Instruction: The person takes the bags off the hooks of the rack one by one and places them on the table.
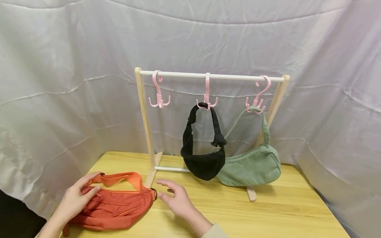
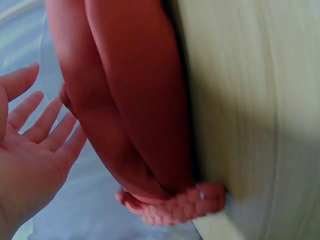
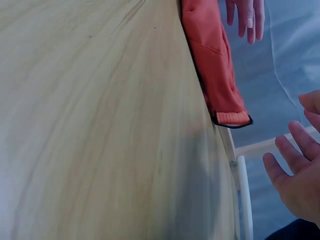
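Note:
A red-orange shoulder bag (image 1: 119,208) with an orange strap (image 1: 131,178) lies on the wooden table at the left. My left hand (image 1: 75,200) is over the bag's left end, fingers spread; in the left wrist view its fingertips are close beside the red fabric, and I cannot tell whether they touch. My right hand (image 1: 178,200) hovers just right of the bag, near the black ring (image 1: 153,194) at its strap end, fingers loosely extended and holding nothing. The right wrist view shows a gap between the right hand (image 3: 300,165) and the bag (image 3: 212,60).
Behind stands a wooden rack with a white rail (image 1: 184,75). Pink hooks hang from it: the left hook (image 1: 159,96) is bare, the middle one holds a black bag (image 1: 205,165), the right one a green corduroy bag (image 1: 253,167). A grey curtain (image 1: 89,49) surrounds the table (image 1: 282,211).

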A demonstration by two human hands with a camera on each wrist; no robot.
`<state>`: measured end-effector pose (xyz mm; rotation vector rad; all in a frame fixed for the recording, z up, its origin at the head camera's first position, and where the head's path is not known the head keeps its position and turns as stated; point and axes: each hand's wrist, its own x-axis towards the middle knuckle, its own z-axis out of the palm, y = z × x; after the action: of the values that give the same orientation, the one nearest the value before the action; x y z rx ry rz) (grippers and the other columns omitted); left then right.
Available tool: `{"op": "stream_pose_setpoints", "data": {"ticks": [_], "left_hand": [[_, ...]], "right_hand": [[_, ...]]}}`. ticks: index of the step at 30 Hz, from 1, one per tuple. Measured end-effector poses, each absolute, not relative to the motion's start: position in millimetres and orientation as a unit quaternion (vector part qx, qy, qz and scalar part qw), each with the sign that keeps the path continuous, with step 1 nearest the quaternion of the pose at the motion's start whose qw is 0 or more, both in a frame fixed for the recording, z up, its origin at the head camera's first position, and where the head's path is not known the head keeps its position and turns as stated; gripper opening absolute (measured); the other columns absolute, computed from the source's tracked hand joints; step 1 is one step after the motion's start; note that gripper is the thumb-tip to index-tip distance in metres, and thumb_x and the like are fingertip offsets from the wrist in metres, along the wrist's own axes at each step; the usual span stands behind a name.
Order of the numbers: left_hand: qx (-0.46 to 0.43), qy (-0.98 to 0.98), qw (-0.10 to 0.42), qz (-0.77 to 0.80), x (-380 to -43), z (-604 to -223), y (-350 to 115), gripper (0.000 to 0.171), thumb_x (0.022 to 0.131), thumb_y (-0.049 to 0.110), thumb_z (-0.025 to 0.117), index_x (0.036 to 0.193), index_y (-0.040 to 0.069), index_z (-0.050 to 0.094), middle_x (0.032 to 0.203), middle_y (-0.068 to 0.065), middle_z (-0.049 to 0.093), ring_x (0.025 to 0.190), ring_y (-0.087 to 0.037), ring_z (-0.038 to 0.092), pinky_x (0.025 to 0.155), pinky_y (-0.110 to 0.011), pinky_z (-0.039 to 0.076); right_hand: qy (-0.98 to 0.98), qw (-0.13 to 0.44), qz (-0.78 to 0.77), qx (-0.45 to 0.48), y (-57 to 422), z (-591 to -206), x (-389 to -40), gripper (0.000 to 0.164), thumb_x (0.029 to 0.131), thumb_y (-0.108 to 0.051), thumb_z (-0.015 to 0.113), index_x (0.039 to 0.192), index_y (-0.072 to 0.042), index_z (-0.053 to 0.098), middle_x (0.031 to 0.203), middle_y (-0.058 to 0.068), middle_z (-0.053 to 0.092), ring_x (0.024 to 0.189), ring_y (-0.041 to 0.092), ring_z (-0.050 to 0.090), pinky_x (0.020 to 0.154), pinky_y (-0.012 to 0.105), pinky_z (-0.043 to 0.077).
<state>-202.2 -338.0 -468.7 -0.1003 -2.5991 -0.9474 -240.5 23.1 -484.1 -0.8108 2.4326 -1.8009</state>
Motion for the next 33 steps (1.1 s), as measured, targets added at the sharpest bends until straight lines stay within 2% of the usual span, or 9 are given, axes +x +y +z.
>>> {"op": "stream_pose_setpoints", "data": {"ticks": [2,4,7,13,18,23,33], "left_hand": [[-0.049,-0.917,0.202,-0.341,-201,-468,-332,0.049,0.095,0.022,0.078,0.140,0.009,0.064,0.141,-0.022,0.060,0.123,-0.007,0.053,0.084,0.005,0.030],[-0.066,-0.912,0.223,-0.339,-200,-468,-327,0.049,0.094,0.017,0.080,0.139,0.009,0.065,0.138,-0.021,0.062,0.118,0.014,0.044,0.085,0.004,0.030],[-0.086,-0.906,0.239,-0.338,-197,-467,-318,0.051,0.091,0.013,0.081,0.139,0.009,0.065,0.136,-0.020,0.063,0.114,0.025,0.036,0.085,0.003,0.031],[-0.117,-0.896,0.253,-0.345,-190,-466,-299,0.054,0.090,0.009,0.081,0.141,0.009,0.064,0.135,-0.014,0.063,0.121,0.025,0.035,0.088,0.003,0.035],[-0.133,-0.890,0.248,-0.359,-186,-464,-286,0.054,0.092,0.010,0.080,0.143,0.012,0.063,0.138,-0.012,0.063,0.125,0.024,0.035,0.093,0.003,0.030],[-0.146,-0.886,0.238,-0.369,-185,-458,-269,0.055,0.093,0.013,0.080,0.145,0.020,0.062,0.141,-0.010,0.063,0.127,0.022,0.036,0.096,0.004,0.024],[-0.188,-0.875,0.220,-0.388,-191,-453,-234,0.055,0.097,0.014,0.076,0.148,0.023,0.059,0.149,-0.009,0.058,0.135,0.017,0.035,0.102,0.002,0.025]], "right_hand": [[0.772,0.003,-0.581,-0.258,28,-483,-239,0.039,0.099,-0.014,0.069,0.137,-0.022,0.070,0.144,-0.001,0.064,0.136,0.020,0.056,0.110,0.053,0.047],[0.769,0.002,-0.586,-0.254,33,-481,-236,0.039,0.099,-0.015,0.070,0.137,-0.024,0.069,0.145,-0.004,0.063,0.136,0.020,0.055,0.110,0.054,0.046],[0.768,-0.003,-0.588,-0.253,40,-480,-233,0.039,0.099,-0.017,0.070,0.138,-0.026,0.069,0.145,-0.005,0.062,0.137,0.021,0.055,0.110,0.054,0.047],[0.774,-0.012,-0.578,-0.256,52,-480,-230,0.041,0.099,-0.021,0.071,0.140,-0.025,0.067,0.148,0.001,0.061,0.137,0.020,0.055,0.111,0.052,0.047],[0.777,-0.020,-0.580,-0.245,63,-476,-226,0.042,0.098,-0.019,0.072,0.139,-0.025,0.067,0.147,-0.004,0.061,0.137,0.020,0.054,0.111,0.052,0.047],[0.771,-0.034,-0.590,-0.237,74,-473,-222,0.043,0.097,-0.013,0.073,0.138,-0.025,0.068,0.148,-0.004,0.060,0.139,0.023,0.053,0.111,0.052,0.046],[0.756,-0.062,-0.615,-0.217,92,-465,-217,0.043,0.095,-0.008,0.075,0.135,-0.022,0.070,0.146,-0.001,0.062,0.137,0.021,0.055,0.111,0.050,0.047]]}}
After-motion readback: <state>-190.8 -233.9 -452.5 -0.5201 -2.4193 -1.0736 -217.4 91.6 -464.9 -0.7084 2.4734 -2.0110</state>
